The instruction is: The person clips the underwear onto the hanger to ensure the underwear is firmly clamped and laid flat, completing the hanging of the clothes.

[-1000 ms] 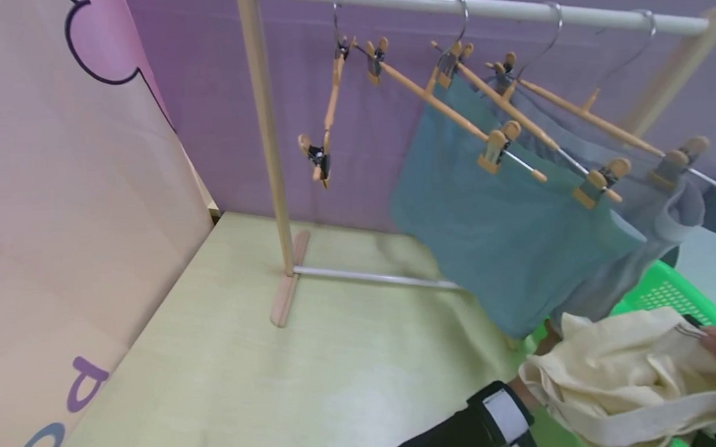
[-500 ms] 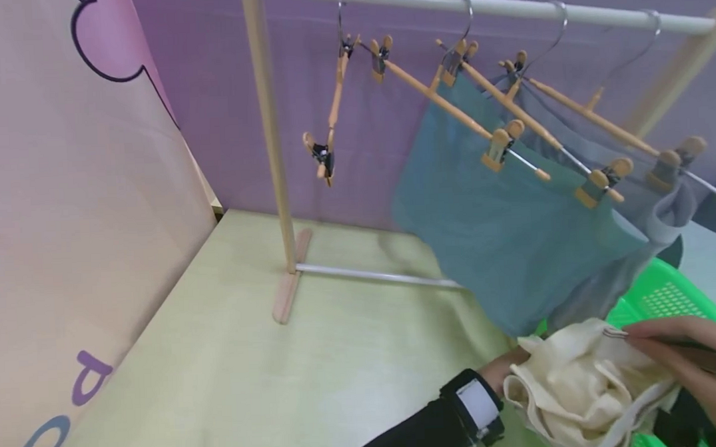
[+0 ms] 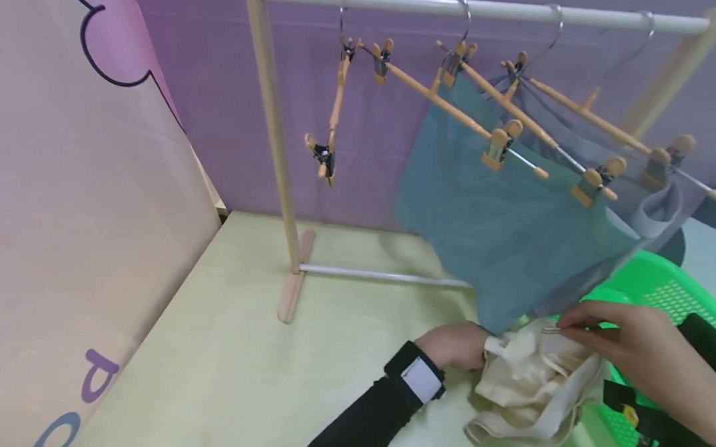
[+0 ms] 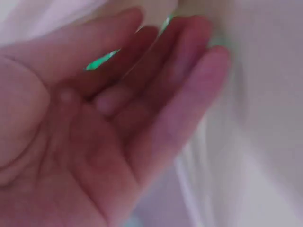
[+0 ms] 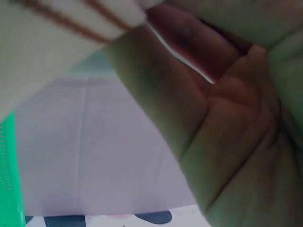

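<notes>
A crumpled cream garment [image 3: 529,383], its exact kind lost in the folds, is at the lower right of the head view. My right hand [image 3: 639,341] pinches its upper edge between thumb and fingertips, close to a thin striped trim. Dark brown stripes on the cream cloth [image 5: 42,42] show large in the right wrist view. My left hand [image 3: 456,344] reaches into the garment from the left, its fingers hidden there in the head view. In the left wrist view the left palm and loosely bent fingers [image 4: 184,94] show, with pale cloth around them.
A rack with a white rail [image 3: 408,1] stands behind. Wooden clip hangers [image 3: 437,103] hang from it, some bare. A teal garment [image 3: 502,224] and a grey one [image 3: 615,132] hang clipped on it. A green basket [image 3: 666,277] sits at the right on the pale tabletop [image 3: 232,362].
Both hands and the cream garment have moved left, from over the green basket to beside it. The right hand, earlier partly out of frame, is now fully in view and still pinches the edge.
</notes>
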The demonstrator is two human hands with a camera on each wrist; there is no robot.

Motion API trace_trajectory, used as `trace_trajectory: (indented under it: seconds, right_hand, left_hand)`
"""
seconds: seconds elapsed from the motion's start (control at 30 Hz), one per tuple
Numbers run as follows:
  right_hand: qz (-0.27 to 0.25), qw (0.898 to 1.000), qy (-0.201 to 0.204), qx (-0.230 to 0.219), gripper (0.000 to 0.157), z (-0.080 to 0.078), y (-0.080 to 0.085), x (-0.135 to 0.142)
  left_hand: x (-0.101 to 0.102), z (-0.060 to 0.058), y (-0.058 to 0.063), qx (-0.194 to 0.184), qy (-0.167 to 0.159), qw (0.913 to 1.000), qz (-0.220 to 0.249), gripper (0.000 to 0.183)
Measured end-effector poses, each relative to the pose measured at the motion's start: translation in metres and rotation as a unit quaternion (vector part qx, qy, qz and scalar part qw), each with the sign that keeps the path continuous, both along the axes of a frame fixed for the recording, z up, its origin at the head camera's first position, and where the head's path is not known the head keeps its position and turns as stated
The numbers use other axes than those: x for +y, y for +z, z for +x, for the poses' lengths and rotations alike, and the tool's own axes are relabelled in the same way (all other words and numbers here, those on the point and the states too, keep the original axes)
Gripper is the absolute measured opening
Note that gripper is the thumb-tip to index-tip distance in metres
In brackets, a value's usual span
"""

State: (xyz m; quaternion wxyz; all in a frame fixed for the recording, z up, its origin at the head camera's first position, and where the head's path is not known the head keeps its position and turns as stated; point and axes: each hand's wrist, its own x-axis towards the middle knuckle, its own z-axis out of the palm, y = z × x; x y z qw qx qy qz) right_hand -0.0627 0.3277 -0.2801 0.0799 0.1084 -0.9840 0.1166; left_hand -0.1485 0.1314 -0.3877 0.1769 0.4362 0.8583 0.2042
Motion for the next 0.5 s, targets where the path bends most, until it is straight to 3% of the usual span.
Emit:
trace_trajectory:
  seconds: [0.1, 0.2, 0.37, 0.5]
  right_hand:
    - [0.007, 1.000, 0.020, -0.014, 0.022, -0.006, -0.002, -0.005]
    - [0.002, 0.999, 0.038, -0.028, 0.024, -0.010, -0.004, -0.013]
    - [-0.020, 0.996, 0.081, -0.018, 0.029, -0.012, -0.004, -0.032]
    - [-0.053, 0.987, 0.152, 0.029, 0.037, -0.011, -0.003, -0.050]
  left_hand:
    - [-0.027, -0.004, 0.010, 0.012, -0.033, 0.9992, -0.019, 0.009]
    - [-0.052, -0.004, 0.021, 0.003, -0.020, 0.9997, -0.014, 0.039]
    - [-0.072, 0.005, 0.032, -0.036, -0.009, 0.9959, 0.082, 0.059]
    - [-0.074, 0.014, 0.035, -0.011, -0.021, 0.9872, 0.158, 0.050]
